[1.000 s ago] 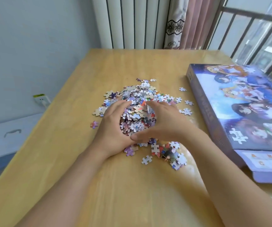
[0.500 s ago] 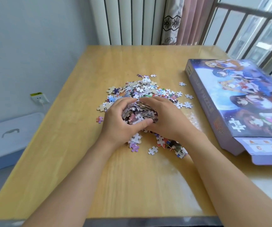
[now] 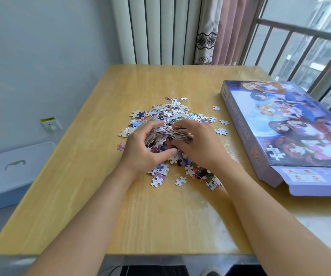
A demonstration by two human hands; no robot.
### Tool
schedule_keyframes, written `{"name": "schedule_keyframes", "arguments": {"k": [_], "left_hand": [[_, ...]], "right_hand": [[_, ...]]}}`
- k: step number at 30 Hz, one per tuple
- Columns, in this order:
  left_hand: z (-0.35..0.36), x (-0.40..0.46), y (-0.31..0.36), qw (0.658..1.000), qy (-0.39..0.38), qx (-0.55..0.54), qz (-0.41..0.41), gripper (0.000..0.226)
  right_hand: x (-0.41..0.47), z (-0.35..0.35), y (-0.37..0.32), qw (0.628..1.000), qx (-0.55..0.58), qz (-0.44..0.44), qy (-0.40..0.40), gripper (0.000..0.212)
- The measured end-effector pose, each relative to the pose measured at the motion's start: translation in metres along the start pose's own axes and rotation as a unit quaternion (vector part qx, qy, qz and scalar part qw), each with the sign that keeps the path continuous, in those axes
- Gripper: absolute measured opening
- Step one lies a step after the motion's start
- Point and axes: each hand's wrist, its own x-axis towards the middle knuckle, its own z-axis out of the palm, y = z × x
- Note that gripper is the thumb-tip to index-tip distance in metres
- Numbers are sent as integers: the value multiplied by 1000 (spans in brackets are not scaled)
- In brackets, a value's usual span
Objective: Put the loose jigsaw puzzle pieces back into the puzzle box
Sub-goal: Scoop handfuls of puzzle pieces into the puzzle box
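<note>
Wooden desk [image 3: 93,176], mid-surface: the left hand [image 3: 140,150] and right hand [image 3: 202,144] curl together around a heap of jigsaw pieces [image 3: 168,136], a scoop apparently underway, next needing a carry to the puzzle box [image 3: 292,128] by the right edge.

puzzle pieces [image 3: 172,116] mid-table [image 3: 100,196], puzzle box [image 3: 292,124] right — hands [image 3: 172,146] between

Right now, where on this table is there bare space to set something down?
Bare wood lies along the table on its left side and near edge, and at the far end behind the puzzle pieces. The middle is crowded: left hand and right hand cup pieces there. The puzzle box fills the right side.
</note>
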Motion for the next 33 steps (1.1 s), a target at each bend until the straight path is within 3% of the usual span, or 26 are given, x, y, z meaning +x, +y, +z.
{"name": "schedule_keyframes", "arguments": {"k": [4, 7, 11, 15, 17, 21, 24, 29, 33], "left_hand": [[1, 3, -2, 1000, 4, 6, -8, 70], [1, 5, -2, 1000, 2, 13, -7, 67], [1, 5, 1, 1000, 12, 24, 2, 64], [2, 0, -1, 999, 34, 17, 14, 54], [2, -2, -1, 999, 46, 17, 20, 50], [3, -4, 3, 993, 88, 57, 51, 41], [3, -6, 12, 986, 100, 93, 91, 39], [18, -3, 41, 972, 17, 168, 166, 46], [56, -2, 68, 972, -103, 160, 137, 61]], "right_hand": [[4, -3, 8, 994, 82, 51, 47, 27], [6, -9, 14, 979, 154, 107, 73, 29], [6, -18, 19, 930, 305, 181, 97, 33], [10, -23, 19, 860, 411, 279, 116, 61], [11, -27, 16, 847, 420, 310, 97, 71], [11, -40, 9, 848, 406, 327, 92, 47], [0, -55, 7, 827, 441, 338, 84, 36], [-22, -84, 6, 745, 565, 354, 33, 11], [-37, -117, 17, 729, 581, 357, 52, 7]]}}
